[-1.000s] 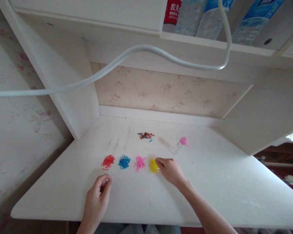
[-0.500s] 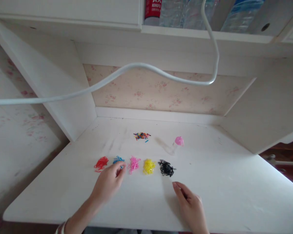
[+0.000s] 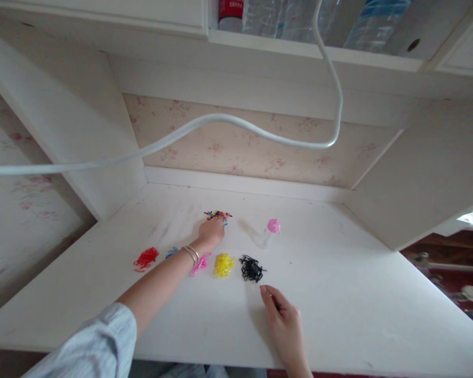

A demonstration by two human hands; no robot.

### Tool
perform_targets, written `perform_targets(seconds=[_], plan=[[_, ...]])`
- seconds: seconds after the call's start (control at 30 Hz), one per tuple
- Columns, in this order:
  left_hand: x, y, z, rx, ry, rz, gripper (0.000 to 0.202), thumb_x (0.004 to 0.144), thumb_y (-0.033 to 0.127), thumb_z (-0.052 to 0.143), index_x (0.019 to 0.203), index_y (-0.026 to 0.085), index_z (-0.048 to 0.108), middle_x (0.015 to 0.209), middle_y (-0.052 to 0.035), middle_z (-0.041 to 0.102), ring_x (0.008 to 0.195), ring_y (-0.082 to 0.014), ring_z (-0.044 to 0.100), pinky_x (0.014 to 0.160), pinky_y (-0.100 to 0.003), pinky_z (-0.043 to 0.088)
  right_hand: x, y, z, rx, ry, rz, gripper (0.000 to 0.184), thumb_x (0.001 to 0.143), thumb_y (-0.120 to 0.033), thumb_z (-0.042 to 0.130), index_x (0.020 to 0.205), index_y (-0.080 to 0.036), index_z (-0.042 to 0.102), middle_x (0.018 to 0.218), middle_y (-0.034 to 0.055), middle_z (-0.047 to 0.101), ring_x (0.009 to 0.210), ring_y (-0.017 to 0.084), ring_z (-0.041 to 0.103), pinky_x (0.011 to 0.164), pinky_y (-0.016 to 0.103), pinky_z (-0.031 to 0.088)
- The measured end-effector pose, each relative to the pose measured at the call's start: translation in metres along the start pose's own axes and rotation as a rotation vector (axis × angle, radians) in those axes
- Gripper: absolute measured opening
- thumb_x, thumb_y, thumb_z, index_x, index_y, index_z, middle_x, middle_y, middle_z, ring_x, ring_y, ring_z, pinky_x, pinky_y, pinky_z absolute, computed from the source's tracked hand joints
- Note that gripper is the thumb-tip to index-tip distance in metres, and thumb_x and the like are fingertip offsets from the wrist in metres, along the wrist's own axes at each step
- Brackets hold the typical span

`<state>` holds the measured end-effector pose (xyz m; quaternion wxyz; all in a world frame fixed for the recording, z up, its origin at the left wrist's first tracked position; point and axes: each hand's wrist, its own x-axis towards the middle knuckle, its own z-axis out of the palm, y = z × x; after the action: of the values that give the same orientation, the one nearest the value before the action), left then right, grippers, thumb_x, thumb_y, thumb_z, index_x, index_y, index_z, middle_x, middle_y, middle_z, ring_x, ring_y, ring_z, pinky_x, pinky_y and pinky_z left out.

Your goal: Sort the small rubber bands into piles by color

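Note:
My left hand (image 3: 213, 232) reaches over the table to the near edge of a mixed-colour pile of small rubber bands (image 3: 217, 214). Its fingers are curled down, and whatever they pinch is hidden. Under my left forearm, the blue bands (image 3: 172, 252) and pink bands (image 3: 200, 265) are partly covered. Red bands (image 3: 146, 258) lie to the left of them, yellow bands (image 3: 223, 265) to the right. Just in front of the black bands (image 3: 252, 269), my right hand (image 3: 284, 325) is closed, thumb against forefinger; I cannot make out anything between them.
A small clear container with a pink top (image 3: 273, 226) stands right of the mixed pile. A white cable (image 3: 220, 117) hangs across the view. Bottles (image 3: 299, 21) fill the shelf above the white table (image 3: 339, 304), which has side panels left and right.
My left hand has moved from the blue bands forward and right to the mixed pile. My right hand stays closed by the black bands. The view has shifted slightly right.

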<state>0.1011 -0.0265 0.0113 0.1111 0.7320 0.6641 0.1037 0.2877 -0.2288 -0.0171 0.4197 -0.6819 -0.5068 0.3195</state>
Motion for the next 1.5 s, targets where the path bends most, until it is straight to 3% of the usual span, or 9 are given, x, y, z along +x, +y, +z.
perform_targets(seconds=[0.23,0.47,0.63,0.87,1.03,1.13,1.27,1.37,1.5], plan=[[-0.023,-0.011,-0.016,-0.071,0.084,0.037,0.020,0.088,0.029,0.049,0.091,0.018,0.065,0.095,-0.0062,0.067,0.089,-0.0178,0.062,0.079,-0.032,0.045,-0.002,-0.001,-0.001,0.030,-0.008,0.009,0.043,0.081,-0.053,0.049,0.091,-0.015,0.067,0.079,0.0038,0.067,0.076,0.018,0.058,0.061,0.021,0.042],[-0.105,-0.088,-0.059,-0.171,0.333,-0.080,0.037,0.090,0.039,0.035,0.098,0.019,0.064,0.090,-0.0051,0.070,0.080,-0.0162,0.064,0.070,-0.024,0.044,-0.007,0.008,-0.001,-0.016,0.017,0.040,0.043,0.078,-0.054,0.053,0.093,-0.017,0.068,0.087,0.0036,0.069,0.081,0.018,0.061,0.061,0.018,0.044],[-0.157,-0.126,-0.050,-0.268,0.442,-0.157,0.035,0.087,0.045,0.041,0.091,0.021,0.067,0.087,-0.0031,0.071,0.076,-0.0158,0.064,0.067,-0.023,0.045,-0.006,0.009,0.001,-0.049,0.041,0.040,0.043,0.074,-0.055,0.056,0.091,-0.019,0.070,0.090,0.0038,0.071,0.081,0.019,0.063,0.063,0.019,0.047],[-0.156,-0.119,-0.034,-0.153,0.343,-0.134,0.025,0.086,0.033,0.046,0.084,0.023,0.069,0.077,-0.0024,0.071,0.067,-0.0154,0.064,0.060,-0.022,0.041,-0.006,0.006,0.006,-0.128,0.094,0.054,0.045,0.072,-0.058,0.054,0.089,-0.020,0.071,0.093,0.0046,0.071,0.085,0.021,0.063,0.064,0.020,0.048],[-0.156,-0.120,-0.035,-0.169,0.369,-0.113,0.030,0.090,0.034,0.041,0.092,0.022,0.068,0.090,-0.0063,0.072,0.079,-0.0181,0.066,0.067,-0.024,0.044,-0.006,0.001,0.008,-0.166,0.065,0.084,0.045,0.074,-0.059,0.052,0.091,-0.021,0.069,0.093,0.0033,0.071,0.086,0.020,0.063,0.066,0.020,0.047],[-0.169,-0.125,-0.037,-0.330,0.420,-0.086,0.032,0.089,0.038,0.040,0.096,0.021,0.067,0.094,-0.0062,0.071,0.083,-0.0179,0.065,0.073,-0.024,0.045,-0.005,0.000,0.008,-0.174,0.044,0.094,0.045,0.075,-0.059,0.050,0.093,-0.021,0.068,0.092,0.0022,0.071,0.083,0.019,0.063,0.064,0.020,0.046],[-0.192,-0.131,-0.032,-0.656,0.355,-0.206,0.035,0.086,0.045,0.044,0.095,0.019,0.065,0.070,-0.0005,0.067,0.060,-0.0146,0.059,0.056,-0.022,0.043,-0.005,0.000,0.008,-0.189,0.026,0.082,0.044,0.077,-0.057,0.050,0.092,-0.020,0.069,0.090,0.0024,0.071,0.081,0.018,0.062,0.063,0.020,0.045],[-0.204,-0.135,-0.026,-0.829,0.380,-0.319,0.036,0.082,0.050,0.047,0.085,0.018,0.063,0.057,0.0033,0.056,0.050,-0.0124,0.049,0.048,-0.021,0.038,-0.005,0.000,0.009,-0.191,0.031,0.084,0.044,0.076,-0.056,0.051,0.094,-0.020,0.068,0.091,0.0028,0.070,0.081,0.018,0.062,0.062,0.020,0.045],[-0.207,-0.137,-0.021,-0.989,0.393,-0.340,0.037,0.079,0.054,0.050,0.070,0.018,0.058,0.050,0.0055,0.045,0.046,-0.0096,0.040,0.045,-0.021,0.032,-0.005,0.000,0.011,-0.178,0.068,0.109,0.046,0.076,-0.058,0.051,0.096,-0.019,0.068,0.092,0.0033,0.070,0.082,0.019,0.062,0.062,0.020,0.045]])
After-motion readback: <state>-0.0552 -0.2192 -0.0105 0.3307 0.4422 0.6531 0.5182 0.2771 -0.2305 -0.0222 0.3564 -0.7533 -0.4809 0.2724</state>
